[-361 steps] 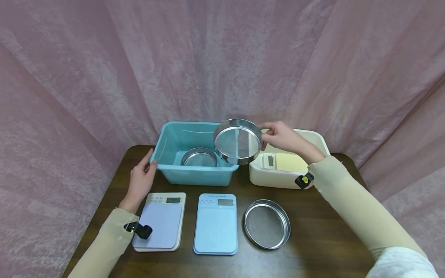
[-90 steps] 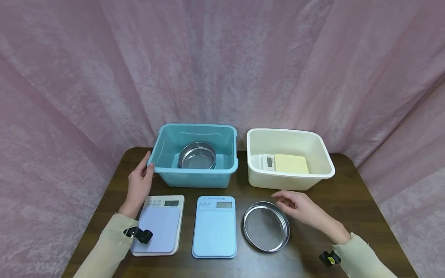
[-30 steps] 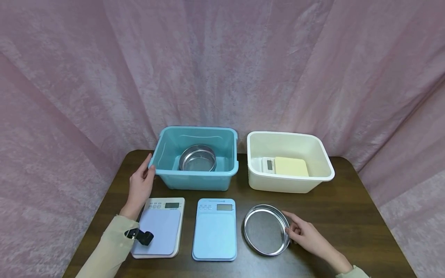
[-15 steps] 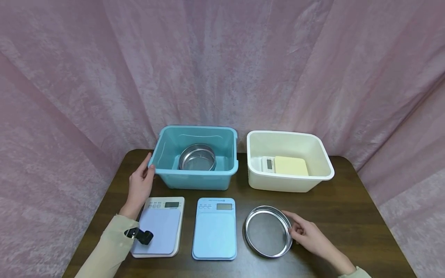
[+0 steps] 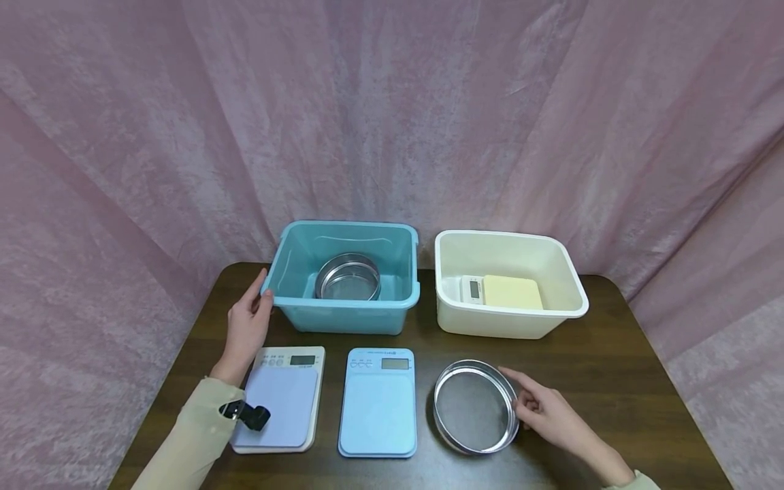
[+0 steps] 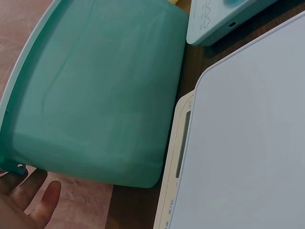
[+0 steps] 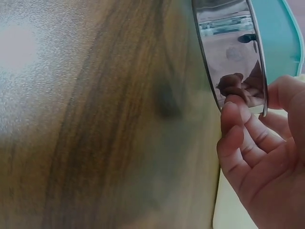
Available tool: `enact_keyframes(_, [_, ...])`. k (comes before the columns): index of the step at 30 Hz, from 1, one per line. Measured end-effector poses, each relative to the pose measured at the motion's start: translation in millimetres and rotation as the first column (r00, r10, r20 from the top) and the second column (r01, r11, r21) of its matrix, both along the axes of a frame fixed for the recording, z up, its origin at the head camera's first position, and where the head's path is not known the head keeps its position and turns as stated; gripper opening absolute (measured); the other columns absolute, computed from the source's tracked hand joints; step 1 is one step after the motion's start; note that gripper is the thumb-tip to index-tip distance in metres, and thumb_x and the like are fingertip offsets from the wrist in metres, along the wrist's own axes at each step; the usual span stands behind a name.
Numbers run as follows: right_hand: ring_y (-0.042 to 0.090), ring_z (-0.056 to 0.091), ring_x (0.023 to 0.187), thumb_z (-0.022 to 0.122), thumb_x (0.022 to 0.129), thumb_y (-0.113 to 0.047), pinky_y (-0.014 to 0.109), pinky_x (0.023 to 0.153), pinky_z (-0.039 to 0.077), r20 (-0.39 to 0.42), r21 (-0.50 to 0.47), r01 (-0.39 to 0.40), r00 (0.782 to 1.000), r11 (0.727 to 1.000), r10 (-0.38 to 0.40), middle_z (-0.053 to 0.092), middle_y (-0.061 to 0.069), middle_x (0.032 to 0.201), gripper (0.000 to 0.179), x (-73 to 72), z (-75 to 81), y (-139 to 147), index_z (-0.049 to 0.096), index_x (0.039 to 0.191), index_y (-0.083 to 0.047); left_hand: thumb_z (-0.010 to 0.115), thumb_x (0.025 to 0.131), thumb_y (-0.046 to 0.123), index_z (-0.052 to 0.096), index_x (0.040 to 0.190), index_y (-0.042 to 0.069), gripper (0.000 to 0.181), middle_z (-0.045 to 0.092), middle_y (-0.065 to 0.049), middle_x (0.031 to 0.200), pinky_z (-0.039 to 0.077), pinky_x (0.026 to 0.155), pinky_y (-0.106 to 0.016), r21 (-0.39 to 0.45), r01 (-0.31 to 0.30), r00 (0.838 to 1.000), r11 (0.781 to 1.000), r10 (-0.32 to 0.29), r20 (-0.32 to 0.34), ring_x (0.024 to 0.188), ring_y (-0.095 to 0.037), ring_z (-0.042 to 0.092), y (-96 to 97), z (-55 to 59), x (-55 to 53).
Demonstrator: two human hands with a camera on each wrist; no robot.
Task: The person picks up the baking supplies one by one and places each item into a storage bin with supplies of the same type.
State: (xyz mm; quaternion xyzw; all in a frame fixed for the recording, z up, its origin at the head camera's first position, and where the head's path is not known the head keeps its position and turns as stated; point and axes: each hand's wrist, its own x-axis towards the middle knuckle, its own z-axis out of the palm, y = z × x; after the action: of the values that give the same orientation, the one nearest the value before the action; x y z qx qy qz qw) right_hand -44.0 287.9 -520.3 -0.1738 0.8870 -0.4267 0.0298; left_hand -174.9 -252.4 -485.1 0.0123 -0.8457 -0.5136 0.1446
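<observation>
At the table's near right, my right hand (image 5: 548, 415) pinches the right edge of a round metal sieve (image 5: 474, 408). In the right wrist view its shiny wall (image 7: 231, 57) stands between thumb and fingers, seemingly just off the wood. My left hand (image 5: 245, 327) rests with relaxed fingers against the front left corner of a blue plastic basin (image 5: 343, 316). Under that corner, the left wrist view shows the fingertips (image 6: 35, 183) touching the rim, the thumb apart. Inside the basin sit round metal sieves (image 5: 348, 278), apparently stacked.
A white kitchen scale with a lilac plate (image 5: 282, 401) lies below my left hand. A light blue scale (image 5: 378, 408) lies between it and the sieve. Behind stands a cream basin (image 5: 502, 323) holding a yellow-plated scale (image 5: 513, 292). A pink curtain (image 5: 392, 109) hangs at the back.
Twelve seconds ago my right hand held another sieve over the blue basin; it now appears stacked inside. Since then that hand has gripped the table sieve, shifting it slightly right and apparently up. Left hand unchanged.
</observation>
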Motion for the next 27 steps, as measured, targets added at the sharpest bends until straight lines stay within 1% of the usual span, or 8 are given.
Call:
enact_keyframes(5, [-0.001,0.054,0.058,0.066,0.088,0.008,0.023,0.049,0.046,-0.011,-0.003,-0.003,1.0,1.0,0.003,0.057,-0.017,0.072,0.063,-0.8,6.6,-1,0.058,0.147,-0.012,0.048,0.112,0.03,0.039,0.162,0.02,0.052,0.047,-0.017,0.159,0.046,0.091,-0.007,-0.016,-0.004,1.0,1.0,0.004,0.011,0.133,-0.033,0.056,0.0,0.6,0.1])
enact_keyframes(9, [0.001,0.055,0.058,0.065,0.089,0.008,0.024,0.05,0.048,-0.015,-0.011,-0.022,1.0,1.0,0.022,0.058,-0.016,0.071,0.061,-2.3,12.6,0,0.058,0.146,-0.011,0.049,0.112,0.029,0.04,0.162,0.018,0.052,0.047,-0.018,0.158,0.045,0.088,-0.004,-0.01,-0.004,1.0,1.0,0.004,0.004,0.132,-0.034,0.057,0.5,2.8,1.3])
enact_keyframes(13, [0.003,0.057,0.058,0.064,0.09,0.008,0.025,0.05,0.049,0.004,-0.017,-0.024,1.0,1.0,0.024,0.059,-0.016,0.071,0.06,-2.7,19.3,0,0.058,0.147,-0.011,0.05,0.111,0.027,0.041,0.161,0.016,0.051,0.048,-0.02,0.157,0.044,0.084,-0.001,0.005,0.001,1.0,1.0,-0.001,-0.007,0.131,-0.035,0.058,1.2,2.8,1.9])
enact_keyframes(17, [0.004,0.057,0.057,0.063,0.089,0.009,0.025,0.051,0.05,0.025,-0.01,-0.013,1.0,1.0,0.013,0.059,-0.015,0.07,0.062,-3.0,26.0,-1,0.059,0.147,-0.013,0.049,0.112,0.027,0.041,0.161,0.019,0.051,0.048,-0.02,0.157,0.044,0.085,-0.002,0.006,0.001,1.0,1.0,-0.001,-0.001,0.132,-0.035,0.057,1.3,1.8,1.7])
enact_keyframes(22, [0.001,0.055,0.057,0.063,0.088,0.009,0.024,0.05,0.048,-0.001,0.001,-0.018,1.0,1.0,0.018,0.058,-0.016,0.069,0.063,-2.5,35.3,-3,0.059,0.146,-0.013,0.048,0.112,0.029,0.04,0.162,0.019,0.052,0.048,-0.019,0.157,0.045,0.087,-0.004,-0.001,-0.007,1.0,1.0,0.007,0.004,0.133,-0.033,0.056,1.1,0.9,0.8])
enact_keyframes(27, [0.0,0.054,0.057,0.065,0.087,0.009,0.024,0.05,0.047,-0.03,-0.001,-0.026,0.999,1.0,0.026,0.059,-0.015,0.069,0.062,-1.9,46.4,-5,0.06,0.145,-0.014,0.048,0.112,0.029,0.041,0.162,0.016,0.052,0.049,-0.02,0.156,0.044,0.086,-0.002,-0.005,-0.012,1.0,1.0,0.012,0.0,0.132,-0.033,0.057,0.9,-0.3,0.3])
